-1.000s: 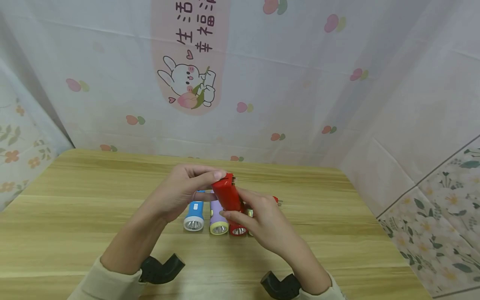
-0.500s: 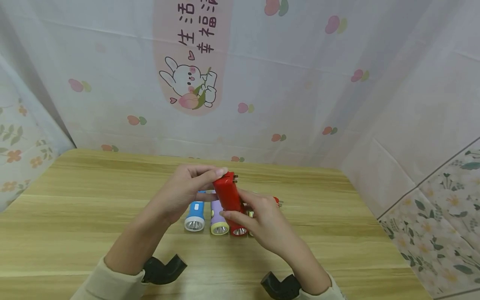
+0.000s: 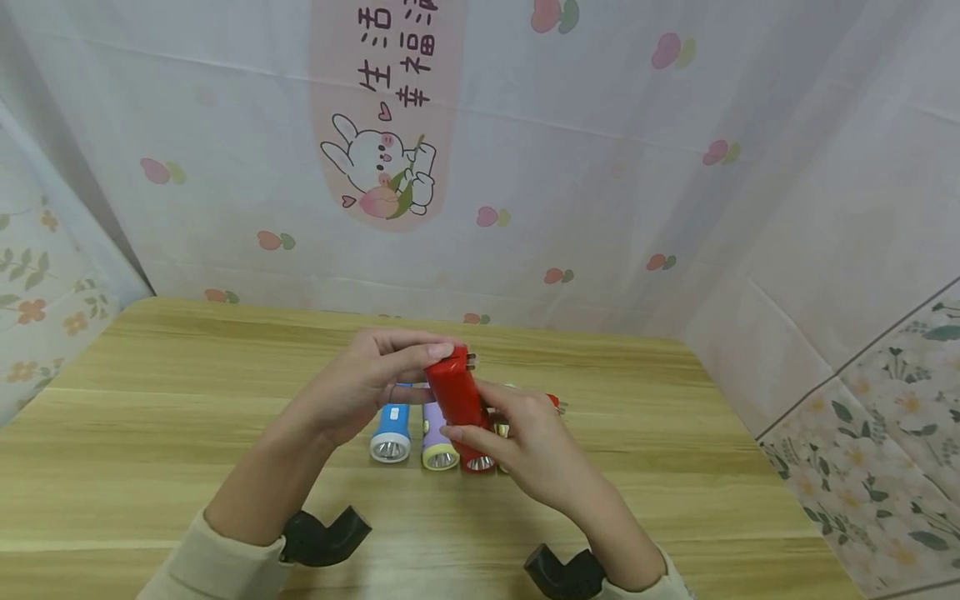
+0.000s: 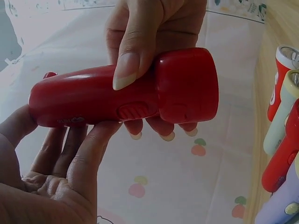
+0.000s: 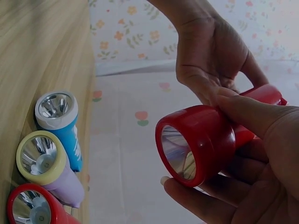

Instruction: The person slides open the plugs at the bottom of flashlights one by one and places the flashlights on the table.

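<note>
A red flashlight [image 3: 456,392] is held above the table between both hands, tilted, its two metal prongs sticking out sideways at the tail. My left hand [image 3: 360,379] pinches the tail end, thumb on top and fingers below, as the left wrist view shows. Further along, my right hand [image 3: 528,429] grips the body near the lamp head, with the thumb laid across it. A ridged switch [image 4: 135,111] shows on the body in the left wrist view. The clear lens [image 5: 177,151] faces the right wrist camera.
Beneath the hands several flashlights lie in a row on the wooden table [image 3: 225,417]: a blue one [image 3: 390,425], a purple one [image 3: 431,437], another red one [image 3: 477,461], a pale green one [image 4: 281,119] and a red-and-white one [image 4: 278,84]. A printed curtain hangs behind.
The prongs at the held flashlight's tail stand out more plainly than a second ago. Both hands keep their grip and have scarcely moved.
</note>
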Motion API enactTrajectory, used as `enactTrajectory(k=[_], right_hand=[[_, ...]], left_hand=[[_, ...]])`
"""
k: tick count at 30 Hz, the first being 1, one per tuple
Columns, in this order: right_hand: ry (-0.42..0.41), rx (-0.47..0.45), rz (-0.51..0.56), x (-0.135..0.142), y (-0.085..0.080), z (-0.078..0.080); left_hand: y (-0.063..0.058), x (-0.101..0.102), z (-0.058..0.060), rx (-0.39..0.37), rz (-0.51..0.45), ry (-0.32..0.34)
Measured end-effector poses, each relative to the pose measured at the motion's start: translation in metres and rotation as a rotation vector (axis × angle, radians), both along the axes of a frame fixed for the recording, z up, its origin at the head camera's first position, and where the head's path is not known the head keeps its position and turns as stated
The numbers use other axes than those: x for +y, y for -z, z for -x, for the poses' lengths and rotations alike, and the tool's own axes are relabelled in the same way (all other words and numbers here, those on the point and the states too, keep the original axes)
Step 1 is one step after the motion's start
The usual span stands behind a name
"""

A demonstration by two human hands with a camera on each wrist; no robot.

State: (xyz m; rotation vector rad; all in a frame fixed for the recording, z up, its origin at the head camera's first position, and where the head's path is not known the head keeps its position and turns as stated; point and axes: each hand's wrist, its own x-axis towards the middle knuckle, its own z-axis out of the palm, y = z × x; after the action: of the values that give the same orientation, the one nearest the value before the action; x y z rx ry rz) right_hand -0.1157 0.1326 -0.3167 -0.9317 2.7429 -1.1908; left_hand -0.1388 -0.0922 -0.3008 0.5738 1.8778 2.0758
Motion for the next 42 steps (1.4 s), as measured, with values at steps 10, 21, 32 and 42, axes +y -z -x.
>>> enactTrajectory(k=[10,21,32,42], right_hand=[[-0.018,-0.017,-0.012,-0.0009,0.0005,0.0002],[-0.014,-0.035,-0.026,-0.0023,0.0014,-0.0003],[-0.011,-0.026,-0.029,-0.0047,0.0018,-0.0008],[-0.009,-0.037,-0.041,-0.0062,0.002,-0.0021]], left_hand=[[-0.0017,-0.0008,-0.0002,-0.017,0.03,-0.008],[-0.0027,0.0001,-0.0009,-0.018,0.08,-0.044],[-0.0011,-0.0001,0.0001,-0.009,0.091,-0.048],[-0.0006,-0.0013,0.0008,-0.015,0.105,-0.033]])
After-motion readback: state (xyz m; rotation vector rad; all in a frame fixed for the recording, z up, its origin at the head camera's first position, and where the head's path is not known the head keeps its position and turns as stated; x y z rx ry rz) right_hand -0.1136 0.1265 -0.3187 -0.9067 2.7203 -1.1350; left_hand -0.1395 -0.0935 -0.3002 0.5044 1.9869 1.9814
